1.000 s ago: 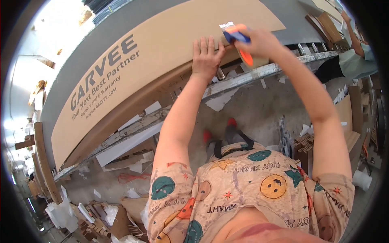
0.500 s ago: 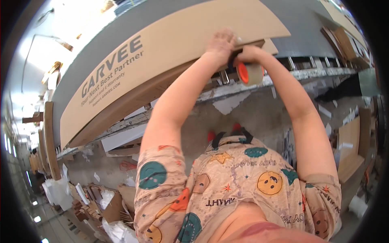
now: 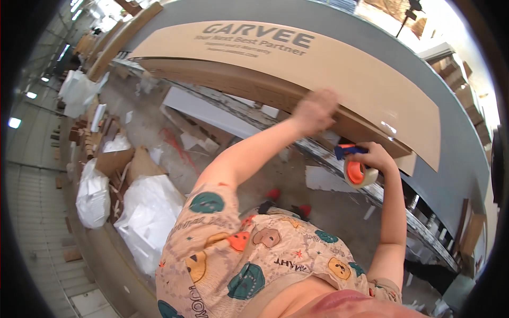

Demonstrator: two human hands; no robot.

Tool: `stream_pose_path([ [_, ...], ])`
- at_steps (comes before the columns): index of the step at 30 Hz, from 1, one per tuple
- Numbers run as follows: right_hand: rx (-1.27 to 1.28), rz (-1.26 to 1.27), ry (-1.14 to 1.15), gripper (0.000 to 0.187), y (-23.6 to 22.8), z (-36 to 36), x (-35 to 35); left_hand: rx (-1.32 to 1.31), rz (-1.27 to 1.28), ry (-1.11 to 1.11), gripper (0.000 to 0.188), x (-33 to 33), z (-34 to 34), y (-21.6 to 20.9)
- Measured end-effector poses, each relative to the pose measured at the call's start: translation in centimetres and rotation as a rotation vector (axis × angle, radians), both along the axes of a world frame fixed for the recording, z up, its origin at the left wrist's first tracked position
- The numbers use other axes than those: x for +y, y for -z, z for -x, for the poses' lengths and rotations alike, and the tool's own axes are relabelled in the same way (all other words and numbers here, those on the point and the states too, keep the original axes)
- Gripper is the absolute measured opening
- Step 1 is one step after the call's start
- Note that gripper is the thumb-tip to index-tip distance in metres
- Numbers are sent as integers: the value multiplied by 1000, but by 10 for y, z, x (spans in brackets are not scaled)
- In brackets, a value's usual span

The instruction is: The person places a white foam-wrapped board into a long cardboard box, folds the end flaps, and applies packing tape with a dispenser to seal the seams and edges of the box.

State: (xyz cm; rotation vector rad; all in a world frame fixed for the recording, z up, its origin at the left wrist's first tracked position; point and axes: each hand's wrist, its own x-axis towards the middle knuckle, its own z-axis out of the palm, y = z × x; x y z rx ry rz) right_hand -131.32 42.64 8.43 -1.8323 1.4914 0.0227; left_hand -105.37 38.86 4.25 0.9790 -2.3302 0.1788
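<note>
A long brown cardboard box (image 3: pixel 371 98) with dark printing lies along the grey work table, its long side facing me. My left hand (image 3: pixel 317 110) is over the box's near top edge, fingers loosely stretched and somewhat blurred, with nothing seen in it. Below the box's right part, my right hand (image 3: pixel 377 158) is closed round the handle of a tape dispenser (image 3: pixel 345 151), which carries a clear tape roll (image 3: pixel 367 178) on an orange core. The dispenser hangs apart from the box. A shiny strip of clear tape (image 3: pixel 388 127) crosses the near edge of the top flap.
The grey table (image 3: pixel 442 193) has a worn, whitish front rail (image 3: pixel 233 109). White plastic bags (image 3: pixel 151 217) and scrap stand on the floor to the left. A wooden post (image 3: pixel 119 45) rises at the far left, and cardboard pieces (image 3: pixel 472 233) stand at the right.
The view has swung, showing more of the box's right end. My hands have moved apart; the right has drawn the dispenser back from the box edge, and a tape strip now shows there.
</note>
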Motion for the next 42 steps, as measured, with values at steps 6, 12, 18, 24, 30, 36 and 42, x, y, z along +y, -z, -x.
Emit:
stream_pose_path([
  [6, -472, -101, -188, 62, -49, -94, -31, 23, 148, -582, 59, 16, -220, 28],
  [12, -1352, -175, 497, 47, -39, -162, -159, -22, 89, -509, 62, -18, -257, 16],
  [18, -842, -72, 754, 57, -31, -154, -239, -31, 174, -276, 42, -47, -291, 11],
  [24, 6, 866, -297, 84, -45, -309, -159, 22, 192, -295, 38, -48, -314, 10],
  [30, 242, 932, -493, 88, 7, -339, -106, 112, 122, -357, 36, -35, -303, 13],
  [36, 312, 915, -545, 86, 3, -338, -118, 162, 252, -136, 40, -37, -305, 8],
  [42, 69, 776, -520, 71, 5, -364, -147, 1, 95, -204, 61, -61, -335, 11],
])
